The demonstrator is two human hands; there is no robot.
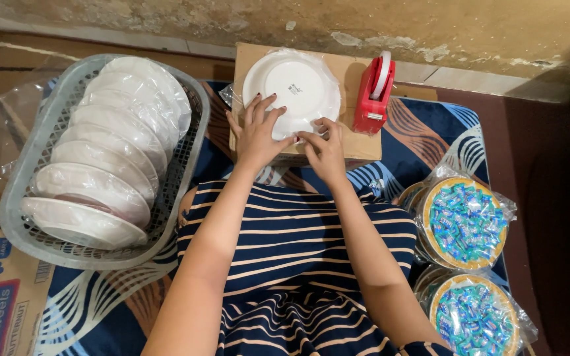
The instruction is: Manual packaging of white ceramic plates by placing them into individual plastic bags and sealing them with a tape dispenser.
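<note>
Striped navy dress [298,264] nearest, across the lap. Farther left, grey basket [41,165] of stacked white plates [110,151]. Left hand [256,135], fingers spread, pressing the wrapped white plate [295,82] on a cardboard box [348,148]; right hand [324,148] pinching the wrap at its near rim. Red tape dispenser [372,92] beside; sweet-filled plates [463,221] rightmost.

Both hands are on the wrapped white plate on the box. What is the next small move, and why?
Probably the right hand should reach to the red tape dispenser beside the plate while the left hand presses the clear wrap down. Both hands pinch the wrap at the plate's near edge, and no tape shows there.
</note>
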